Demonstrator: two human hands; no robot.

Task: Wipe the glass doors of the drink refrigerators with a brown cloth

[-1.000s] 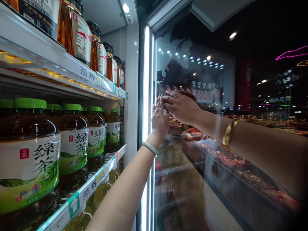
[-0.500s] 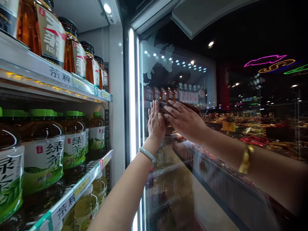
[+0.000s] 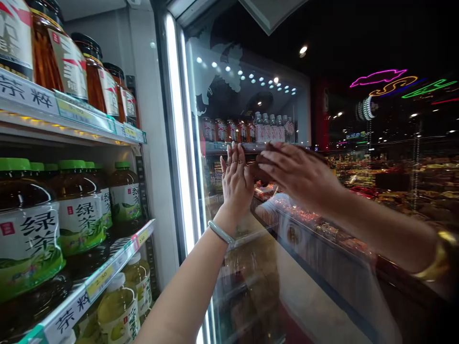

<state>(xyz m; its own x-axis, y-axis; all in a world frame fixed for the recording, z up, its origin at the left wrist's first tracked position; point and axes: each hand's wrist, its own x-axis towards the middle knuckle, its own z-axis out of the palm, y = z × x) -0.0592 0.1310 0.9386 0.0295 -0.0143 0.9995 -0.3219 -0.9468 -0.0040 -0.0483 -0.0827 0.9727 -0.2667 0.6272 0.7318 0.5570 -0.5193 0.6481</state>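
My left hand (image 3: 236,179) lies flat against the glass door (image 3: 244,267), fingers stretched out and pointing up. It wears a ring and has a pale green bangle (image 3: 220,232) on its wrist. To its right, my right hand (image 3: 301,174) is pressed to the glass with its fingers laid together. Under and around those fingers shows a dark brown piece of what looks like cloth (image 3: 315,154), mostly covered by the hand. The hand is slightly smeared by motion. A gold bracelet (image 3: 439,258) circles the right wrist.
On the left are shelves of amber bottles (image 3: 70,67), green-capped tea bottles (image 3: 81,210) and pale yellow bottles (image 3: 118,306). A bright light strip (image 3: 181,143) runs along the door's side. Glass reflections show bottles; neon shapes (image 3: 390,86) glow at the right.
My right hand and the dark brown cloth have slid right across the glass, away from my left hand. The left hand stays flat. The view has shifted slightly, showing more of the lower bottles.
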